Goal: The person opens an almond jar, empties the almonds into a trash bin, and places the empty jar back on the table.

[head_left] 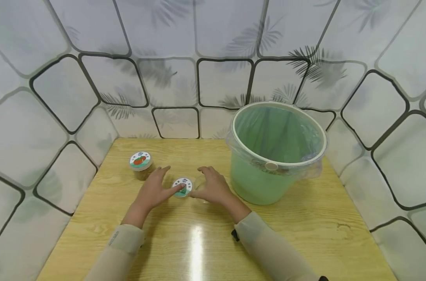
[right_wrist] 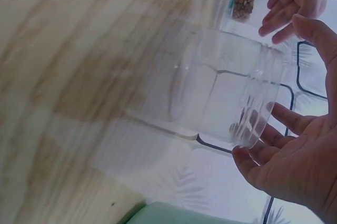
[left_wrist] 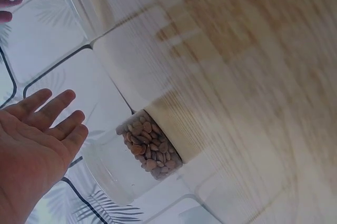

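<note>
My left hand [head_left: 155, 192] is spread, with its fingers straight and nothing in its palm. In the head view its thumb overlaps a round white lid with a green picture [head_left: 179, 182]; whether they touch I cannot tell. Beyond those fingers stands a jar of brown kernels [left_wrist: 150, 145], topped by a lid with a red tomato picture in the head view. My right hand [right_wrist: 295, 155] curves loosely near the rim of a clear jar [right_wrist: 221, 84] on the table. Its thumb stands off the jar, and the jar seems to hold nothing.
A large green bucket [head_left: 258, 183], lined with a clear plastic bag, stands to the right of my right hand. The wooden table [head_left: 163, 249] meets patterned cloth walls [head_left: 223, 84] at the back and sides.
</note>
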Action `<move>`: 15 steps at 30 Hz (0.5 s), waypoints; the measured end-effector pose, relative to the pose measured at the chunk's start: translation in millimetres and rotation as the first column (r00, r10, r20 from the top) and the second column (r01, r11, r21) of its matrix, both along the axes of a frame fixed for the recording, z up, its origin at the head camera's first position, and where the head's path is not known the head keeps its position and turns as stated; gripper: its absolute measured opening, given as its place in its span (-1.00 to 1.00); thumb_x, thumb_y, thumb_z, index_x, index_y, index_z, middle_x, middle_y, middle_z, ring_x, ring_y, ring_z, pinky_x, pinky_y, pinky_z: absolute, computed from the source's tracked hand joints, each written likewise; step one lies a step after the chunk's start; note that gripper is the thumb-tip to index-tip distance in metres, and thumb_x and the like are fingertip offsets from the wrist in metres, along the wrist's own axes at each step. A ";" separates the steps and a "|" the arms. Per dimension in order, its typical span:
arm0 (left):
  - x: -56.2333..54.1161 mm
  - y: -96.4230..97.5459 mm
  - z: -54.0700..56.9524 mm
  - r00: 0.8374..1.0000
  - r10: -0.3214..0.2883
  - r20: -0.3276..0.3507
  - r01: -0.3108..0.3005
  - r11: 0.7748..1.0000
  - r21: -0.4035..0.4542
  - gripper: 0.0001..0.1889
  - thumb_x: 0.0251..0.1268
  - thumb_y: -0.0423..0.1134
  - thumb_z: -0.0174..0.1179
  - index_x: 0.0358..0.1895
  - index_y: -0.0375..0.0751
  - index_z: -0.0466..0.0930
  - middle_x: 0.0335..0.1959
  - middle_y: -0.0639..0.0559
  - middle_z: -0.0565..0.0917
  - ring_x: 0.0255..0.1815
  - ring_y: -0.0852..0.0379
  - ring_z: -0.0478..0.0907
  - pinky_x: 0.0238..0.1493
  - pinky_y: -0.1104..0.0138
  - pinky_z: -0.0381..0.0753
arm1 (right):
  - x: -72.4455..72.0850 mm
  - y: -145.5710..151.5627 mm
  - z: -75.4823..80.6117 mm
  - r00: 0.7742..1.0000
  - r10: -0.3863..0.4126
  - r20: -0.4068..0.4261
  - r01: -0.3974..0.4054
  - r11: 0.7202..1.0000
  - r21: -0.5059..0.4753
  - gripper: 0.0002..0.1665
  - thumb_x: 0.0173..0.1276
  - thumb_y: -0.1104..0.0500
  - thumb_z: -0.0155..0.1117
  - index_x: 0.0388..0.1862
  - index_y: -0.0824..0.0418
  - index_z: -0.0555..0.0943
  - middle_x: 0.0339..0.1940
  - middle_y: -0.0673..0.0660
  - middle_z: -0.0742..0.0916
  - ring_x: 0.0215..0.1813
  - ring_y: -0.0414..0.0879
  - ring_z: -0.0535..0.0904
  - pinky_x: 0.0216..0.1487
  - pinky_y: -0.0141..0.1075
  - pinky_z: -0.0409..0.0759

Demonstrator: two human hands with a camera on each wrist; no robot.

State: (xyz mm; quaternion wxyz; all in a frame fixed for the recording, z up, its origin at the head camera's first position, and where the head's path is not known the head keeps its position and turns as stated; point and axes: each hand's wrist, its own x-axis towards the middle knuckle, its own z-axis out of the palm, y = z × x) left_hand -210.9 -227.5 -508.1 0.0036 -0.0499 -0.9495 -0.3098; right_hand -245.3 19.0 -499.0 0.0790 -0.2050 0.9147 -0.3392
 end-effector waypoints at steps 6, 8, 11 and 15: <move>-0.7 -2.5 -0.2 1.000 -0.006 -0.016 0.006 1.000 0.005 0.13 0.32 0.51 0.24 0.65 -0.33 0.21 0.60 -0.40 0.34 0.67 -0.45 0.16 0.55 -0.35 0.30 | -1.3 -10.7 1.7 0.999 0.032 -0.043 -0.032 0.999 0.006 0.11 0.14 -0.27 0.67 0.56 0.17 0.44 0.47 0.18 0.58 0.48 0.18 0.51 0.58 0.30 0.29; -0.6 -2.9 0.2 1.000 -0.006 -0.019 0.006 1.000 0.008 0.13 0.32 0.50 0.24 0.65 -0.35 0.21 0.60 -0.40 0.35 0.66 -0.45 0.18 0.54 -0.35 0.31 | -1.7 -13.4 1.5 0.998 0.039 -0.049 -0.039 0.999 0.013 0.11 0.15 -0.28 0.66 0.56 0.16 0.45 0.48 0.17 0.59 0.49 0.18 0.50 0.59 0.29 0.25; -0.8 -3.5 0.4 1.000 -0.006 -0.018 0.007 1.000 0.010 0.13 0.33 0.49 0.24 0.65 -0.35 0.20 0.60 -0.41 0.34 0.66 -0.46 0.18 0.54 -0.35 0.31 | -1.6 -16.3 1.9 0.998 0.038 -0.059 -0.036 0.999 0.030 0.09 0.16 -0.31 0.64 0.56 0.11 0.45 0.48 0.13 0.59 0.50 0.15 0.49 0.61 0.26 0.24; -1.5 -3.7 -0.7 1.000 -0.004 -0.015 0.004 1.000 0.018 0.12 0.35 0.48 0.24 0.65 -0.36 0.20 0.61 -0.41 0.33 0.67 -0.46 0.16 0.55 -0.36 0.30 | -1.5 -19.9 1.3 0.997 0.043 -0.058 -0.040 0.998 0.048 0.08 0.17 -0.32 0.63 0.56 0.09 0.45 0.49 0.12 0.59 0.51 0.16 0.49 0.60 0.25 0.27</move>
